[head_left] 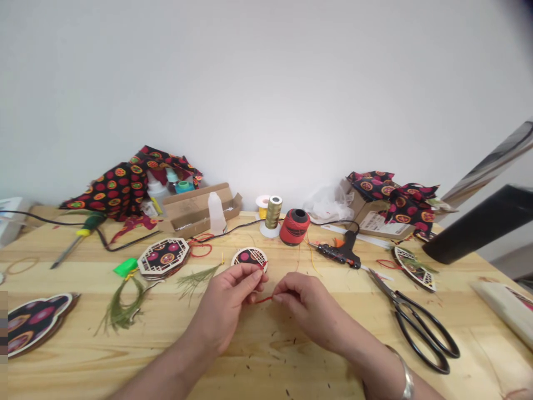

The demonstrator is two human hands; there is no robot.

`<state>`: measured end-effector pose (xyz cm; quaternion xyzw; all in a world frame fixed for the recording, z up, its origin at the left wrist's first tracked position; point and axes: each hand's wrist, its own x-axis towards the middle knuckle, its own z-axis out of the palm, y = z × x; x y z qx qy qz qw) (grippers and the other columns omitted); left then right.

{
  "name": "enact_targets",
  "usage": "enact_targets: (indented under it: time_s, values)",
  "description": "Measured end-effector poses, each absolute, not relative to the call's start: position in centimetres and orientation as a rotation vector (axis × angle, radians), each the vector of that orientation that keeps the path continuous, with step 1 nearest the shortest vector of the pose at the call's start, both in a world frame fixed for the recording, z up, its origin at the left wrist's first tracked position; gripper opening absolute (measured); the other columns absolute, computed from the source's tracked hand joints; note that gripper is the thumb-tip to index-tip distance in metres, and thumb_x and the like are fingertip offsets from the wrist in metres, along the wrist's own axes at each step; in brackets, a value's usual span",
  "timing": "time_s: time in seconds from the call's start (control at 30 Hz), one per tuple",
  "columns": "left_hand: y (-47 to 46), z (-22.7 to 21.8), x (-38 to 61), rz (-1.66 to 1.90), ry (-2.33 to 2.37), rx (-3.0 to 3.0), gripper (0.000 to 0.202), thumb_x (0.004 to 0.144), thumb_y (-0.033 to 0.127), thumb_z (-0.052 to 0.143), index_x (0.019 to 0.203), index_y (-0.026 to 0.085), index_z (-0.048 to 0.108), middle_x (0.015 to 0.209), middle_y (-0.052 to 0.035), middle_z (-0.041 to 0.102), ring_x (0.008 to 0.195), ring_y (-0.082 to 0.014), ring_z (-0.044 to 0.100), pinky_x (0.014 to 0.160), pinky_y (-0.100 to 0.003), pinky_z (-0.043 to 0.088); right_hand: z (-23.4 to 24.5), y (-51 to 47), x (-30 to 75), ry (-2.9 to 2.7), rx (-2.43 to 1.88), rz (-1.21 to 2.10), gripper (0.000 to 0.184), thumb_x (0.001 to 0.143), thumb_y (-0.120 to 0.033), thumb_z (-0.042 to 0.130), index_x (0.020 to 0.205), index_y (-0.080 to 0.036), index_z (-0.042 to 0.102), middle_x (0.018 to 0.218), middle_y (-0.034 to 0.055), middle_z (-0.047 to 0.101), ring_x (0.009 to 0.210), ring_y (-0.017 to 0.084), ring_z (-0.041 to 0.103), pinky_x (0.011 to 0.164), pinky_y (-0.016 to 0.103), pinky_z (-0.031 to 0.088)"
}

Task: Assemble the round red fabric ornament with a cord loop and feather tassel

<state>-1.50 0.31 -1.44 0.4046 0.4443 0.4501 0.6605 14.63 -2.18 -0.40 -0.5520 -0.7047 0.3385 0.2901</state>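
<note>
My left hand point(233, 297) is closed in a pinch on a red cord point(264, 300), fingertips pressed together. Close by on the right, my right hand point(303, 303) pinches the cord's other stretch, so a short piece spans the gap between them. Just behind my left fingertips is a round ornament point(246, 256) with a pale lattice rim and dark patterned fabric; my fingers partly cover it, and I cannot tell whether the cord joins it. A green tassel point(200, 276) with a yellow tie lies to the left of my left hand.
Large scissors point(416, 316) and a glue gun point(341, 253) lie to the right. Behind stand a red thread spool point(295, 226), an olive spool point(273, 213) and a white bottle point(216, 214). An octagonal ornament point(164, 256) and a screwdriver point(79, 239) are at left.
</note>
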Motion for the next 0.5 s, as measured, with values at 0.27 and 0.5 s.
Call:
enact_targets:
  time_s: [0.27, 0.5]
  values:
    - [-0.11, -0.61, -1.24, 0.914, 1.077, 1.057, 0.014, 0.071, 0.031, 0.068, 0.068, 0.018, 0.069, 0.064, 0.0001, 0.064, 0.058, -0.0117, 0.05, 0.057, -0.021, 0.038, -0.78, -2.53, 14.1, -1.875, -1.287, 0.636, 0.014, 0.079, -0.008, 0.057, 0.073, -0.019, 0.062, 0.075, 0.0014, 0.06, 0.075, 0.014, 0.054, 0.069, 0.025, 0.042]
    - [-0.13, -0.94, -1.4, 0.876, 1.101, 1.123, 0.014, 0.073, 0.032, 0.067, 0.074, 0.018, 0.07, 0.07, -0.0003, 0.065, 0.065, -0.0121, 0.051, 0.064, -0.021, 0.039, -1.21, -2.08, 14.02, -1.66, -1.351, 0.632, 0.009, 0.073, -0.013, 0.067, 0.067, -0.019, 0.064, 0.067, -0.0001, 0.061, 0.066, 0.013, 0.053, 0.061, 0.024, 0.042]
